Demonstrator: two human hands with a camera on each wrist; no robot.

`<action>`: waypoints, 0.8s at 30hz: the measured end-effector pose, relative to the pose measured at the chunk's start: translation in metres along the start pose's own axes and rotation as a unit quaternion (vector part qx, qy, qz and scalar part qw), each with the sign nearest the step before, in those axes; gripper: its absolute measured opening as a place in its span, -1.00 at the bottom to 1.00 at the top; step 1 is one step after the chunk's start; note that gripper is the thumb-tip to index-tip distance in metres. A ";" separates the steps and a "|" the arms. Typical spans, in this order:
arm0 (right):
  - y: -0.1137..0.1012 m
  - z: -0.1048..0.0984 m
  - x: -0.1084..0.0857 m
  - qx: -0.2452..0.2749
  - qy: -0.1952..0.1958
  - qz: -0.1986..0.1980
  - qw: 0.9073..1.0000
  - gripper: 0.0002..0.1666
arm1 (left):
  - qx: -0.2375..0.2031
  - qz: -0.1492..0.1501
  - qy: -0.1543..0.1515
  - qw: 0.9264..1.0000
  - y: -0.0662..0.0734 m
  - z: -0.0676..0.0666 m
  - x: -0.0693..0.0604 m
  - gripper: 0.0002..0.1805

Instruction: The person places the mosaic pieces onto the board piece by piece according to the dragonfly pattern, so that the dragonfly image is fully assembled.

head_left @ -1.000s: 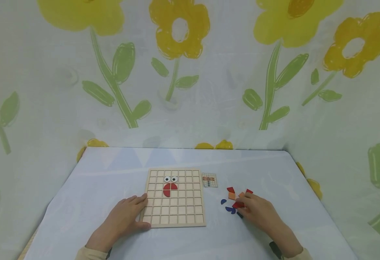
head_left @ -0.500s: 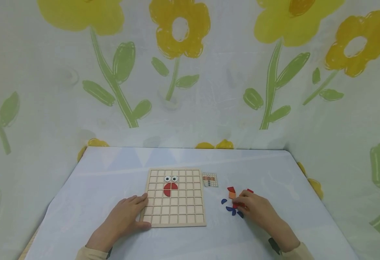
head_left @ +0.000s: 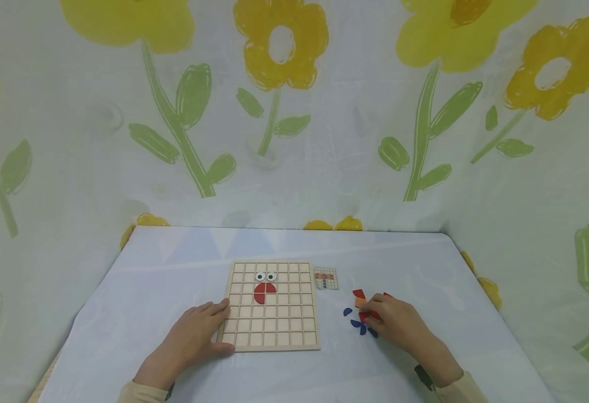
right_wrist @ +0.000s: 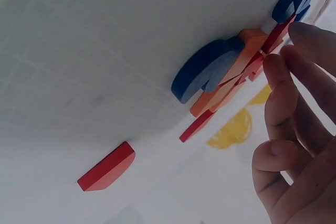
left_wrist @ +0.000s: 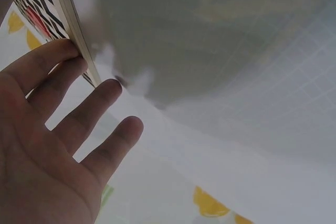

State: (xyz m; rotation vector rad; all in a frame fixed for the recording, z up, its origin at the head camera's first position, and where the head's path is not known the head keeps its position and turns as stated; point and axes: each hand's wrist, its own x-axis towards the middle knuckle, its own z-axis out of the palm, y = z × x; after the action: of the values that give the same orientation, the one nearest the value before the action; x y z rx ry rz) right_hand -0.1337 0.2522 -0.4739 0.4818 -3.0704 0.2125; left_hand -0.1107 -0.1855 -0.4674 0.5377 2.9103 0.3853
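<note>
Where head shows board cells, wrists show palms.

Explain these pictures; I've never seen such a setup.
No machine here: a person works bare-handed. The wide view comes from a camera worn on the head; the close-ups, from one on each wrist. On the table lies a grid board holding two eye pieces and three red quarters, with a small printed card and loose red, orange and blue pieces to its right. The left hand touches the board's edge. The right hand appears to touch a loose red piece; I can't tell whether it's gripped.
</note>
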 end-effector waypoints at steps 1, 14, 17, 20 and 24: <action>-0.001 0.000 0.000 -0.001 0.001 0.001 1.000 -0.69 | 0.000 0.000 0.000 1.000 0.000 0.000 0.000 0.00; -0.006 -0.002 -0.001 0.004 -0.002 -0.004 1.000 -0.68 | -0.002 0.000 0.004 1.000 0.001 -0.001 0.000 0.01; -0.007 -0.003 0.000 0.002 -0.004 -0.007 1.000 -0.66 | -0.002 0.000 0.005 1.000 0.001 -0.002 0.000 0.01; -0.007 -0.003 0.001 -0.003 -0.008 -0.011 1.000 -0.64 | 0.003 0.003 0.009 1.000 0.001 -0.001 -0.001 0.00; -0.006 -0.002 0.001 -0.010 -0.014 -0.015 1.000 -0.62 | 0.007 0.005 0.012 1.000 0.000 0.001 -0.001 0.00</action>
State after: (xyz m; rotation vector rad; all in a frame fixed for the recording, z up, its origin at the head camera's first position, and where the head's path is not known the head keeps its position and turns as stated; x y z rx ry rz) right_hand -0.1328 0.2463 -0.4711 0.5351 -3.0868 0.1741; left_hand -0.1097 -0.1855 -0.4684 0.5545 2.9363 0.3751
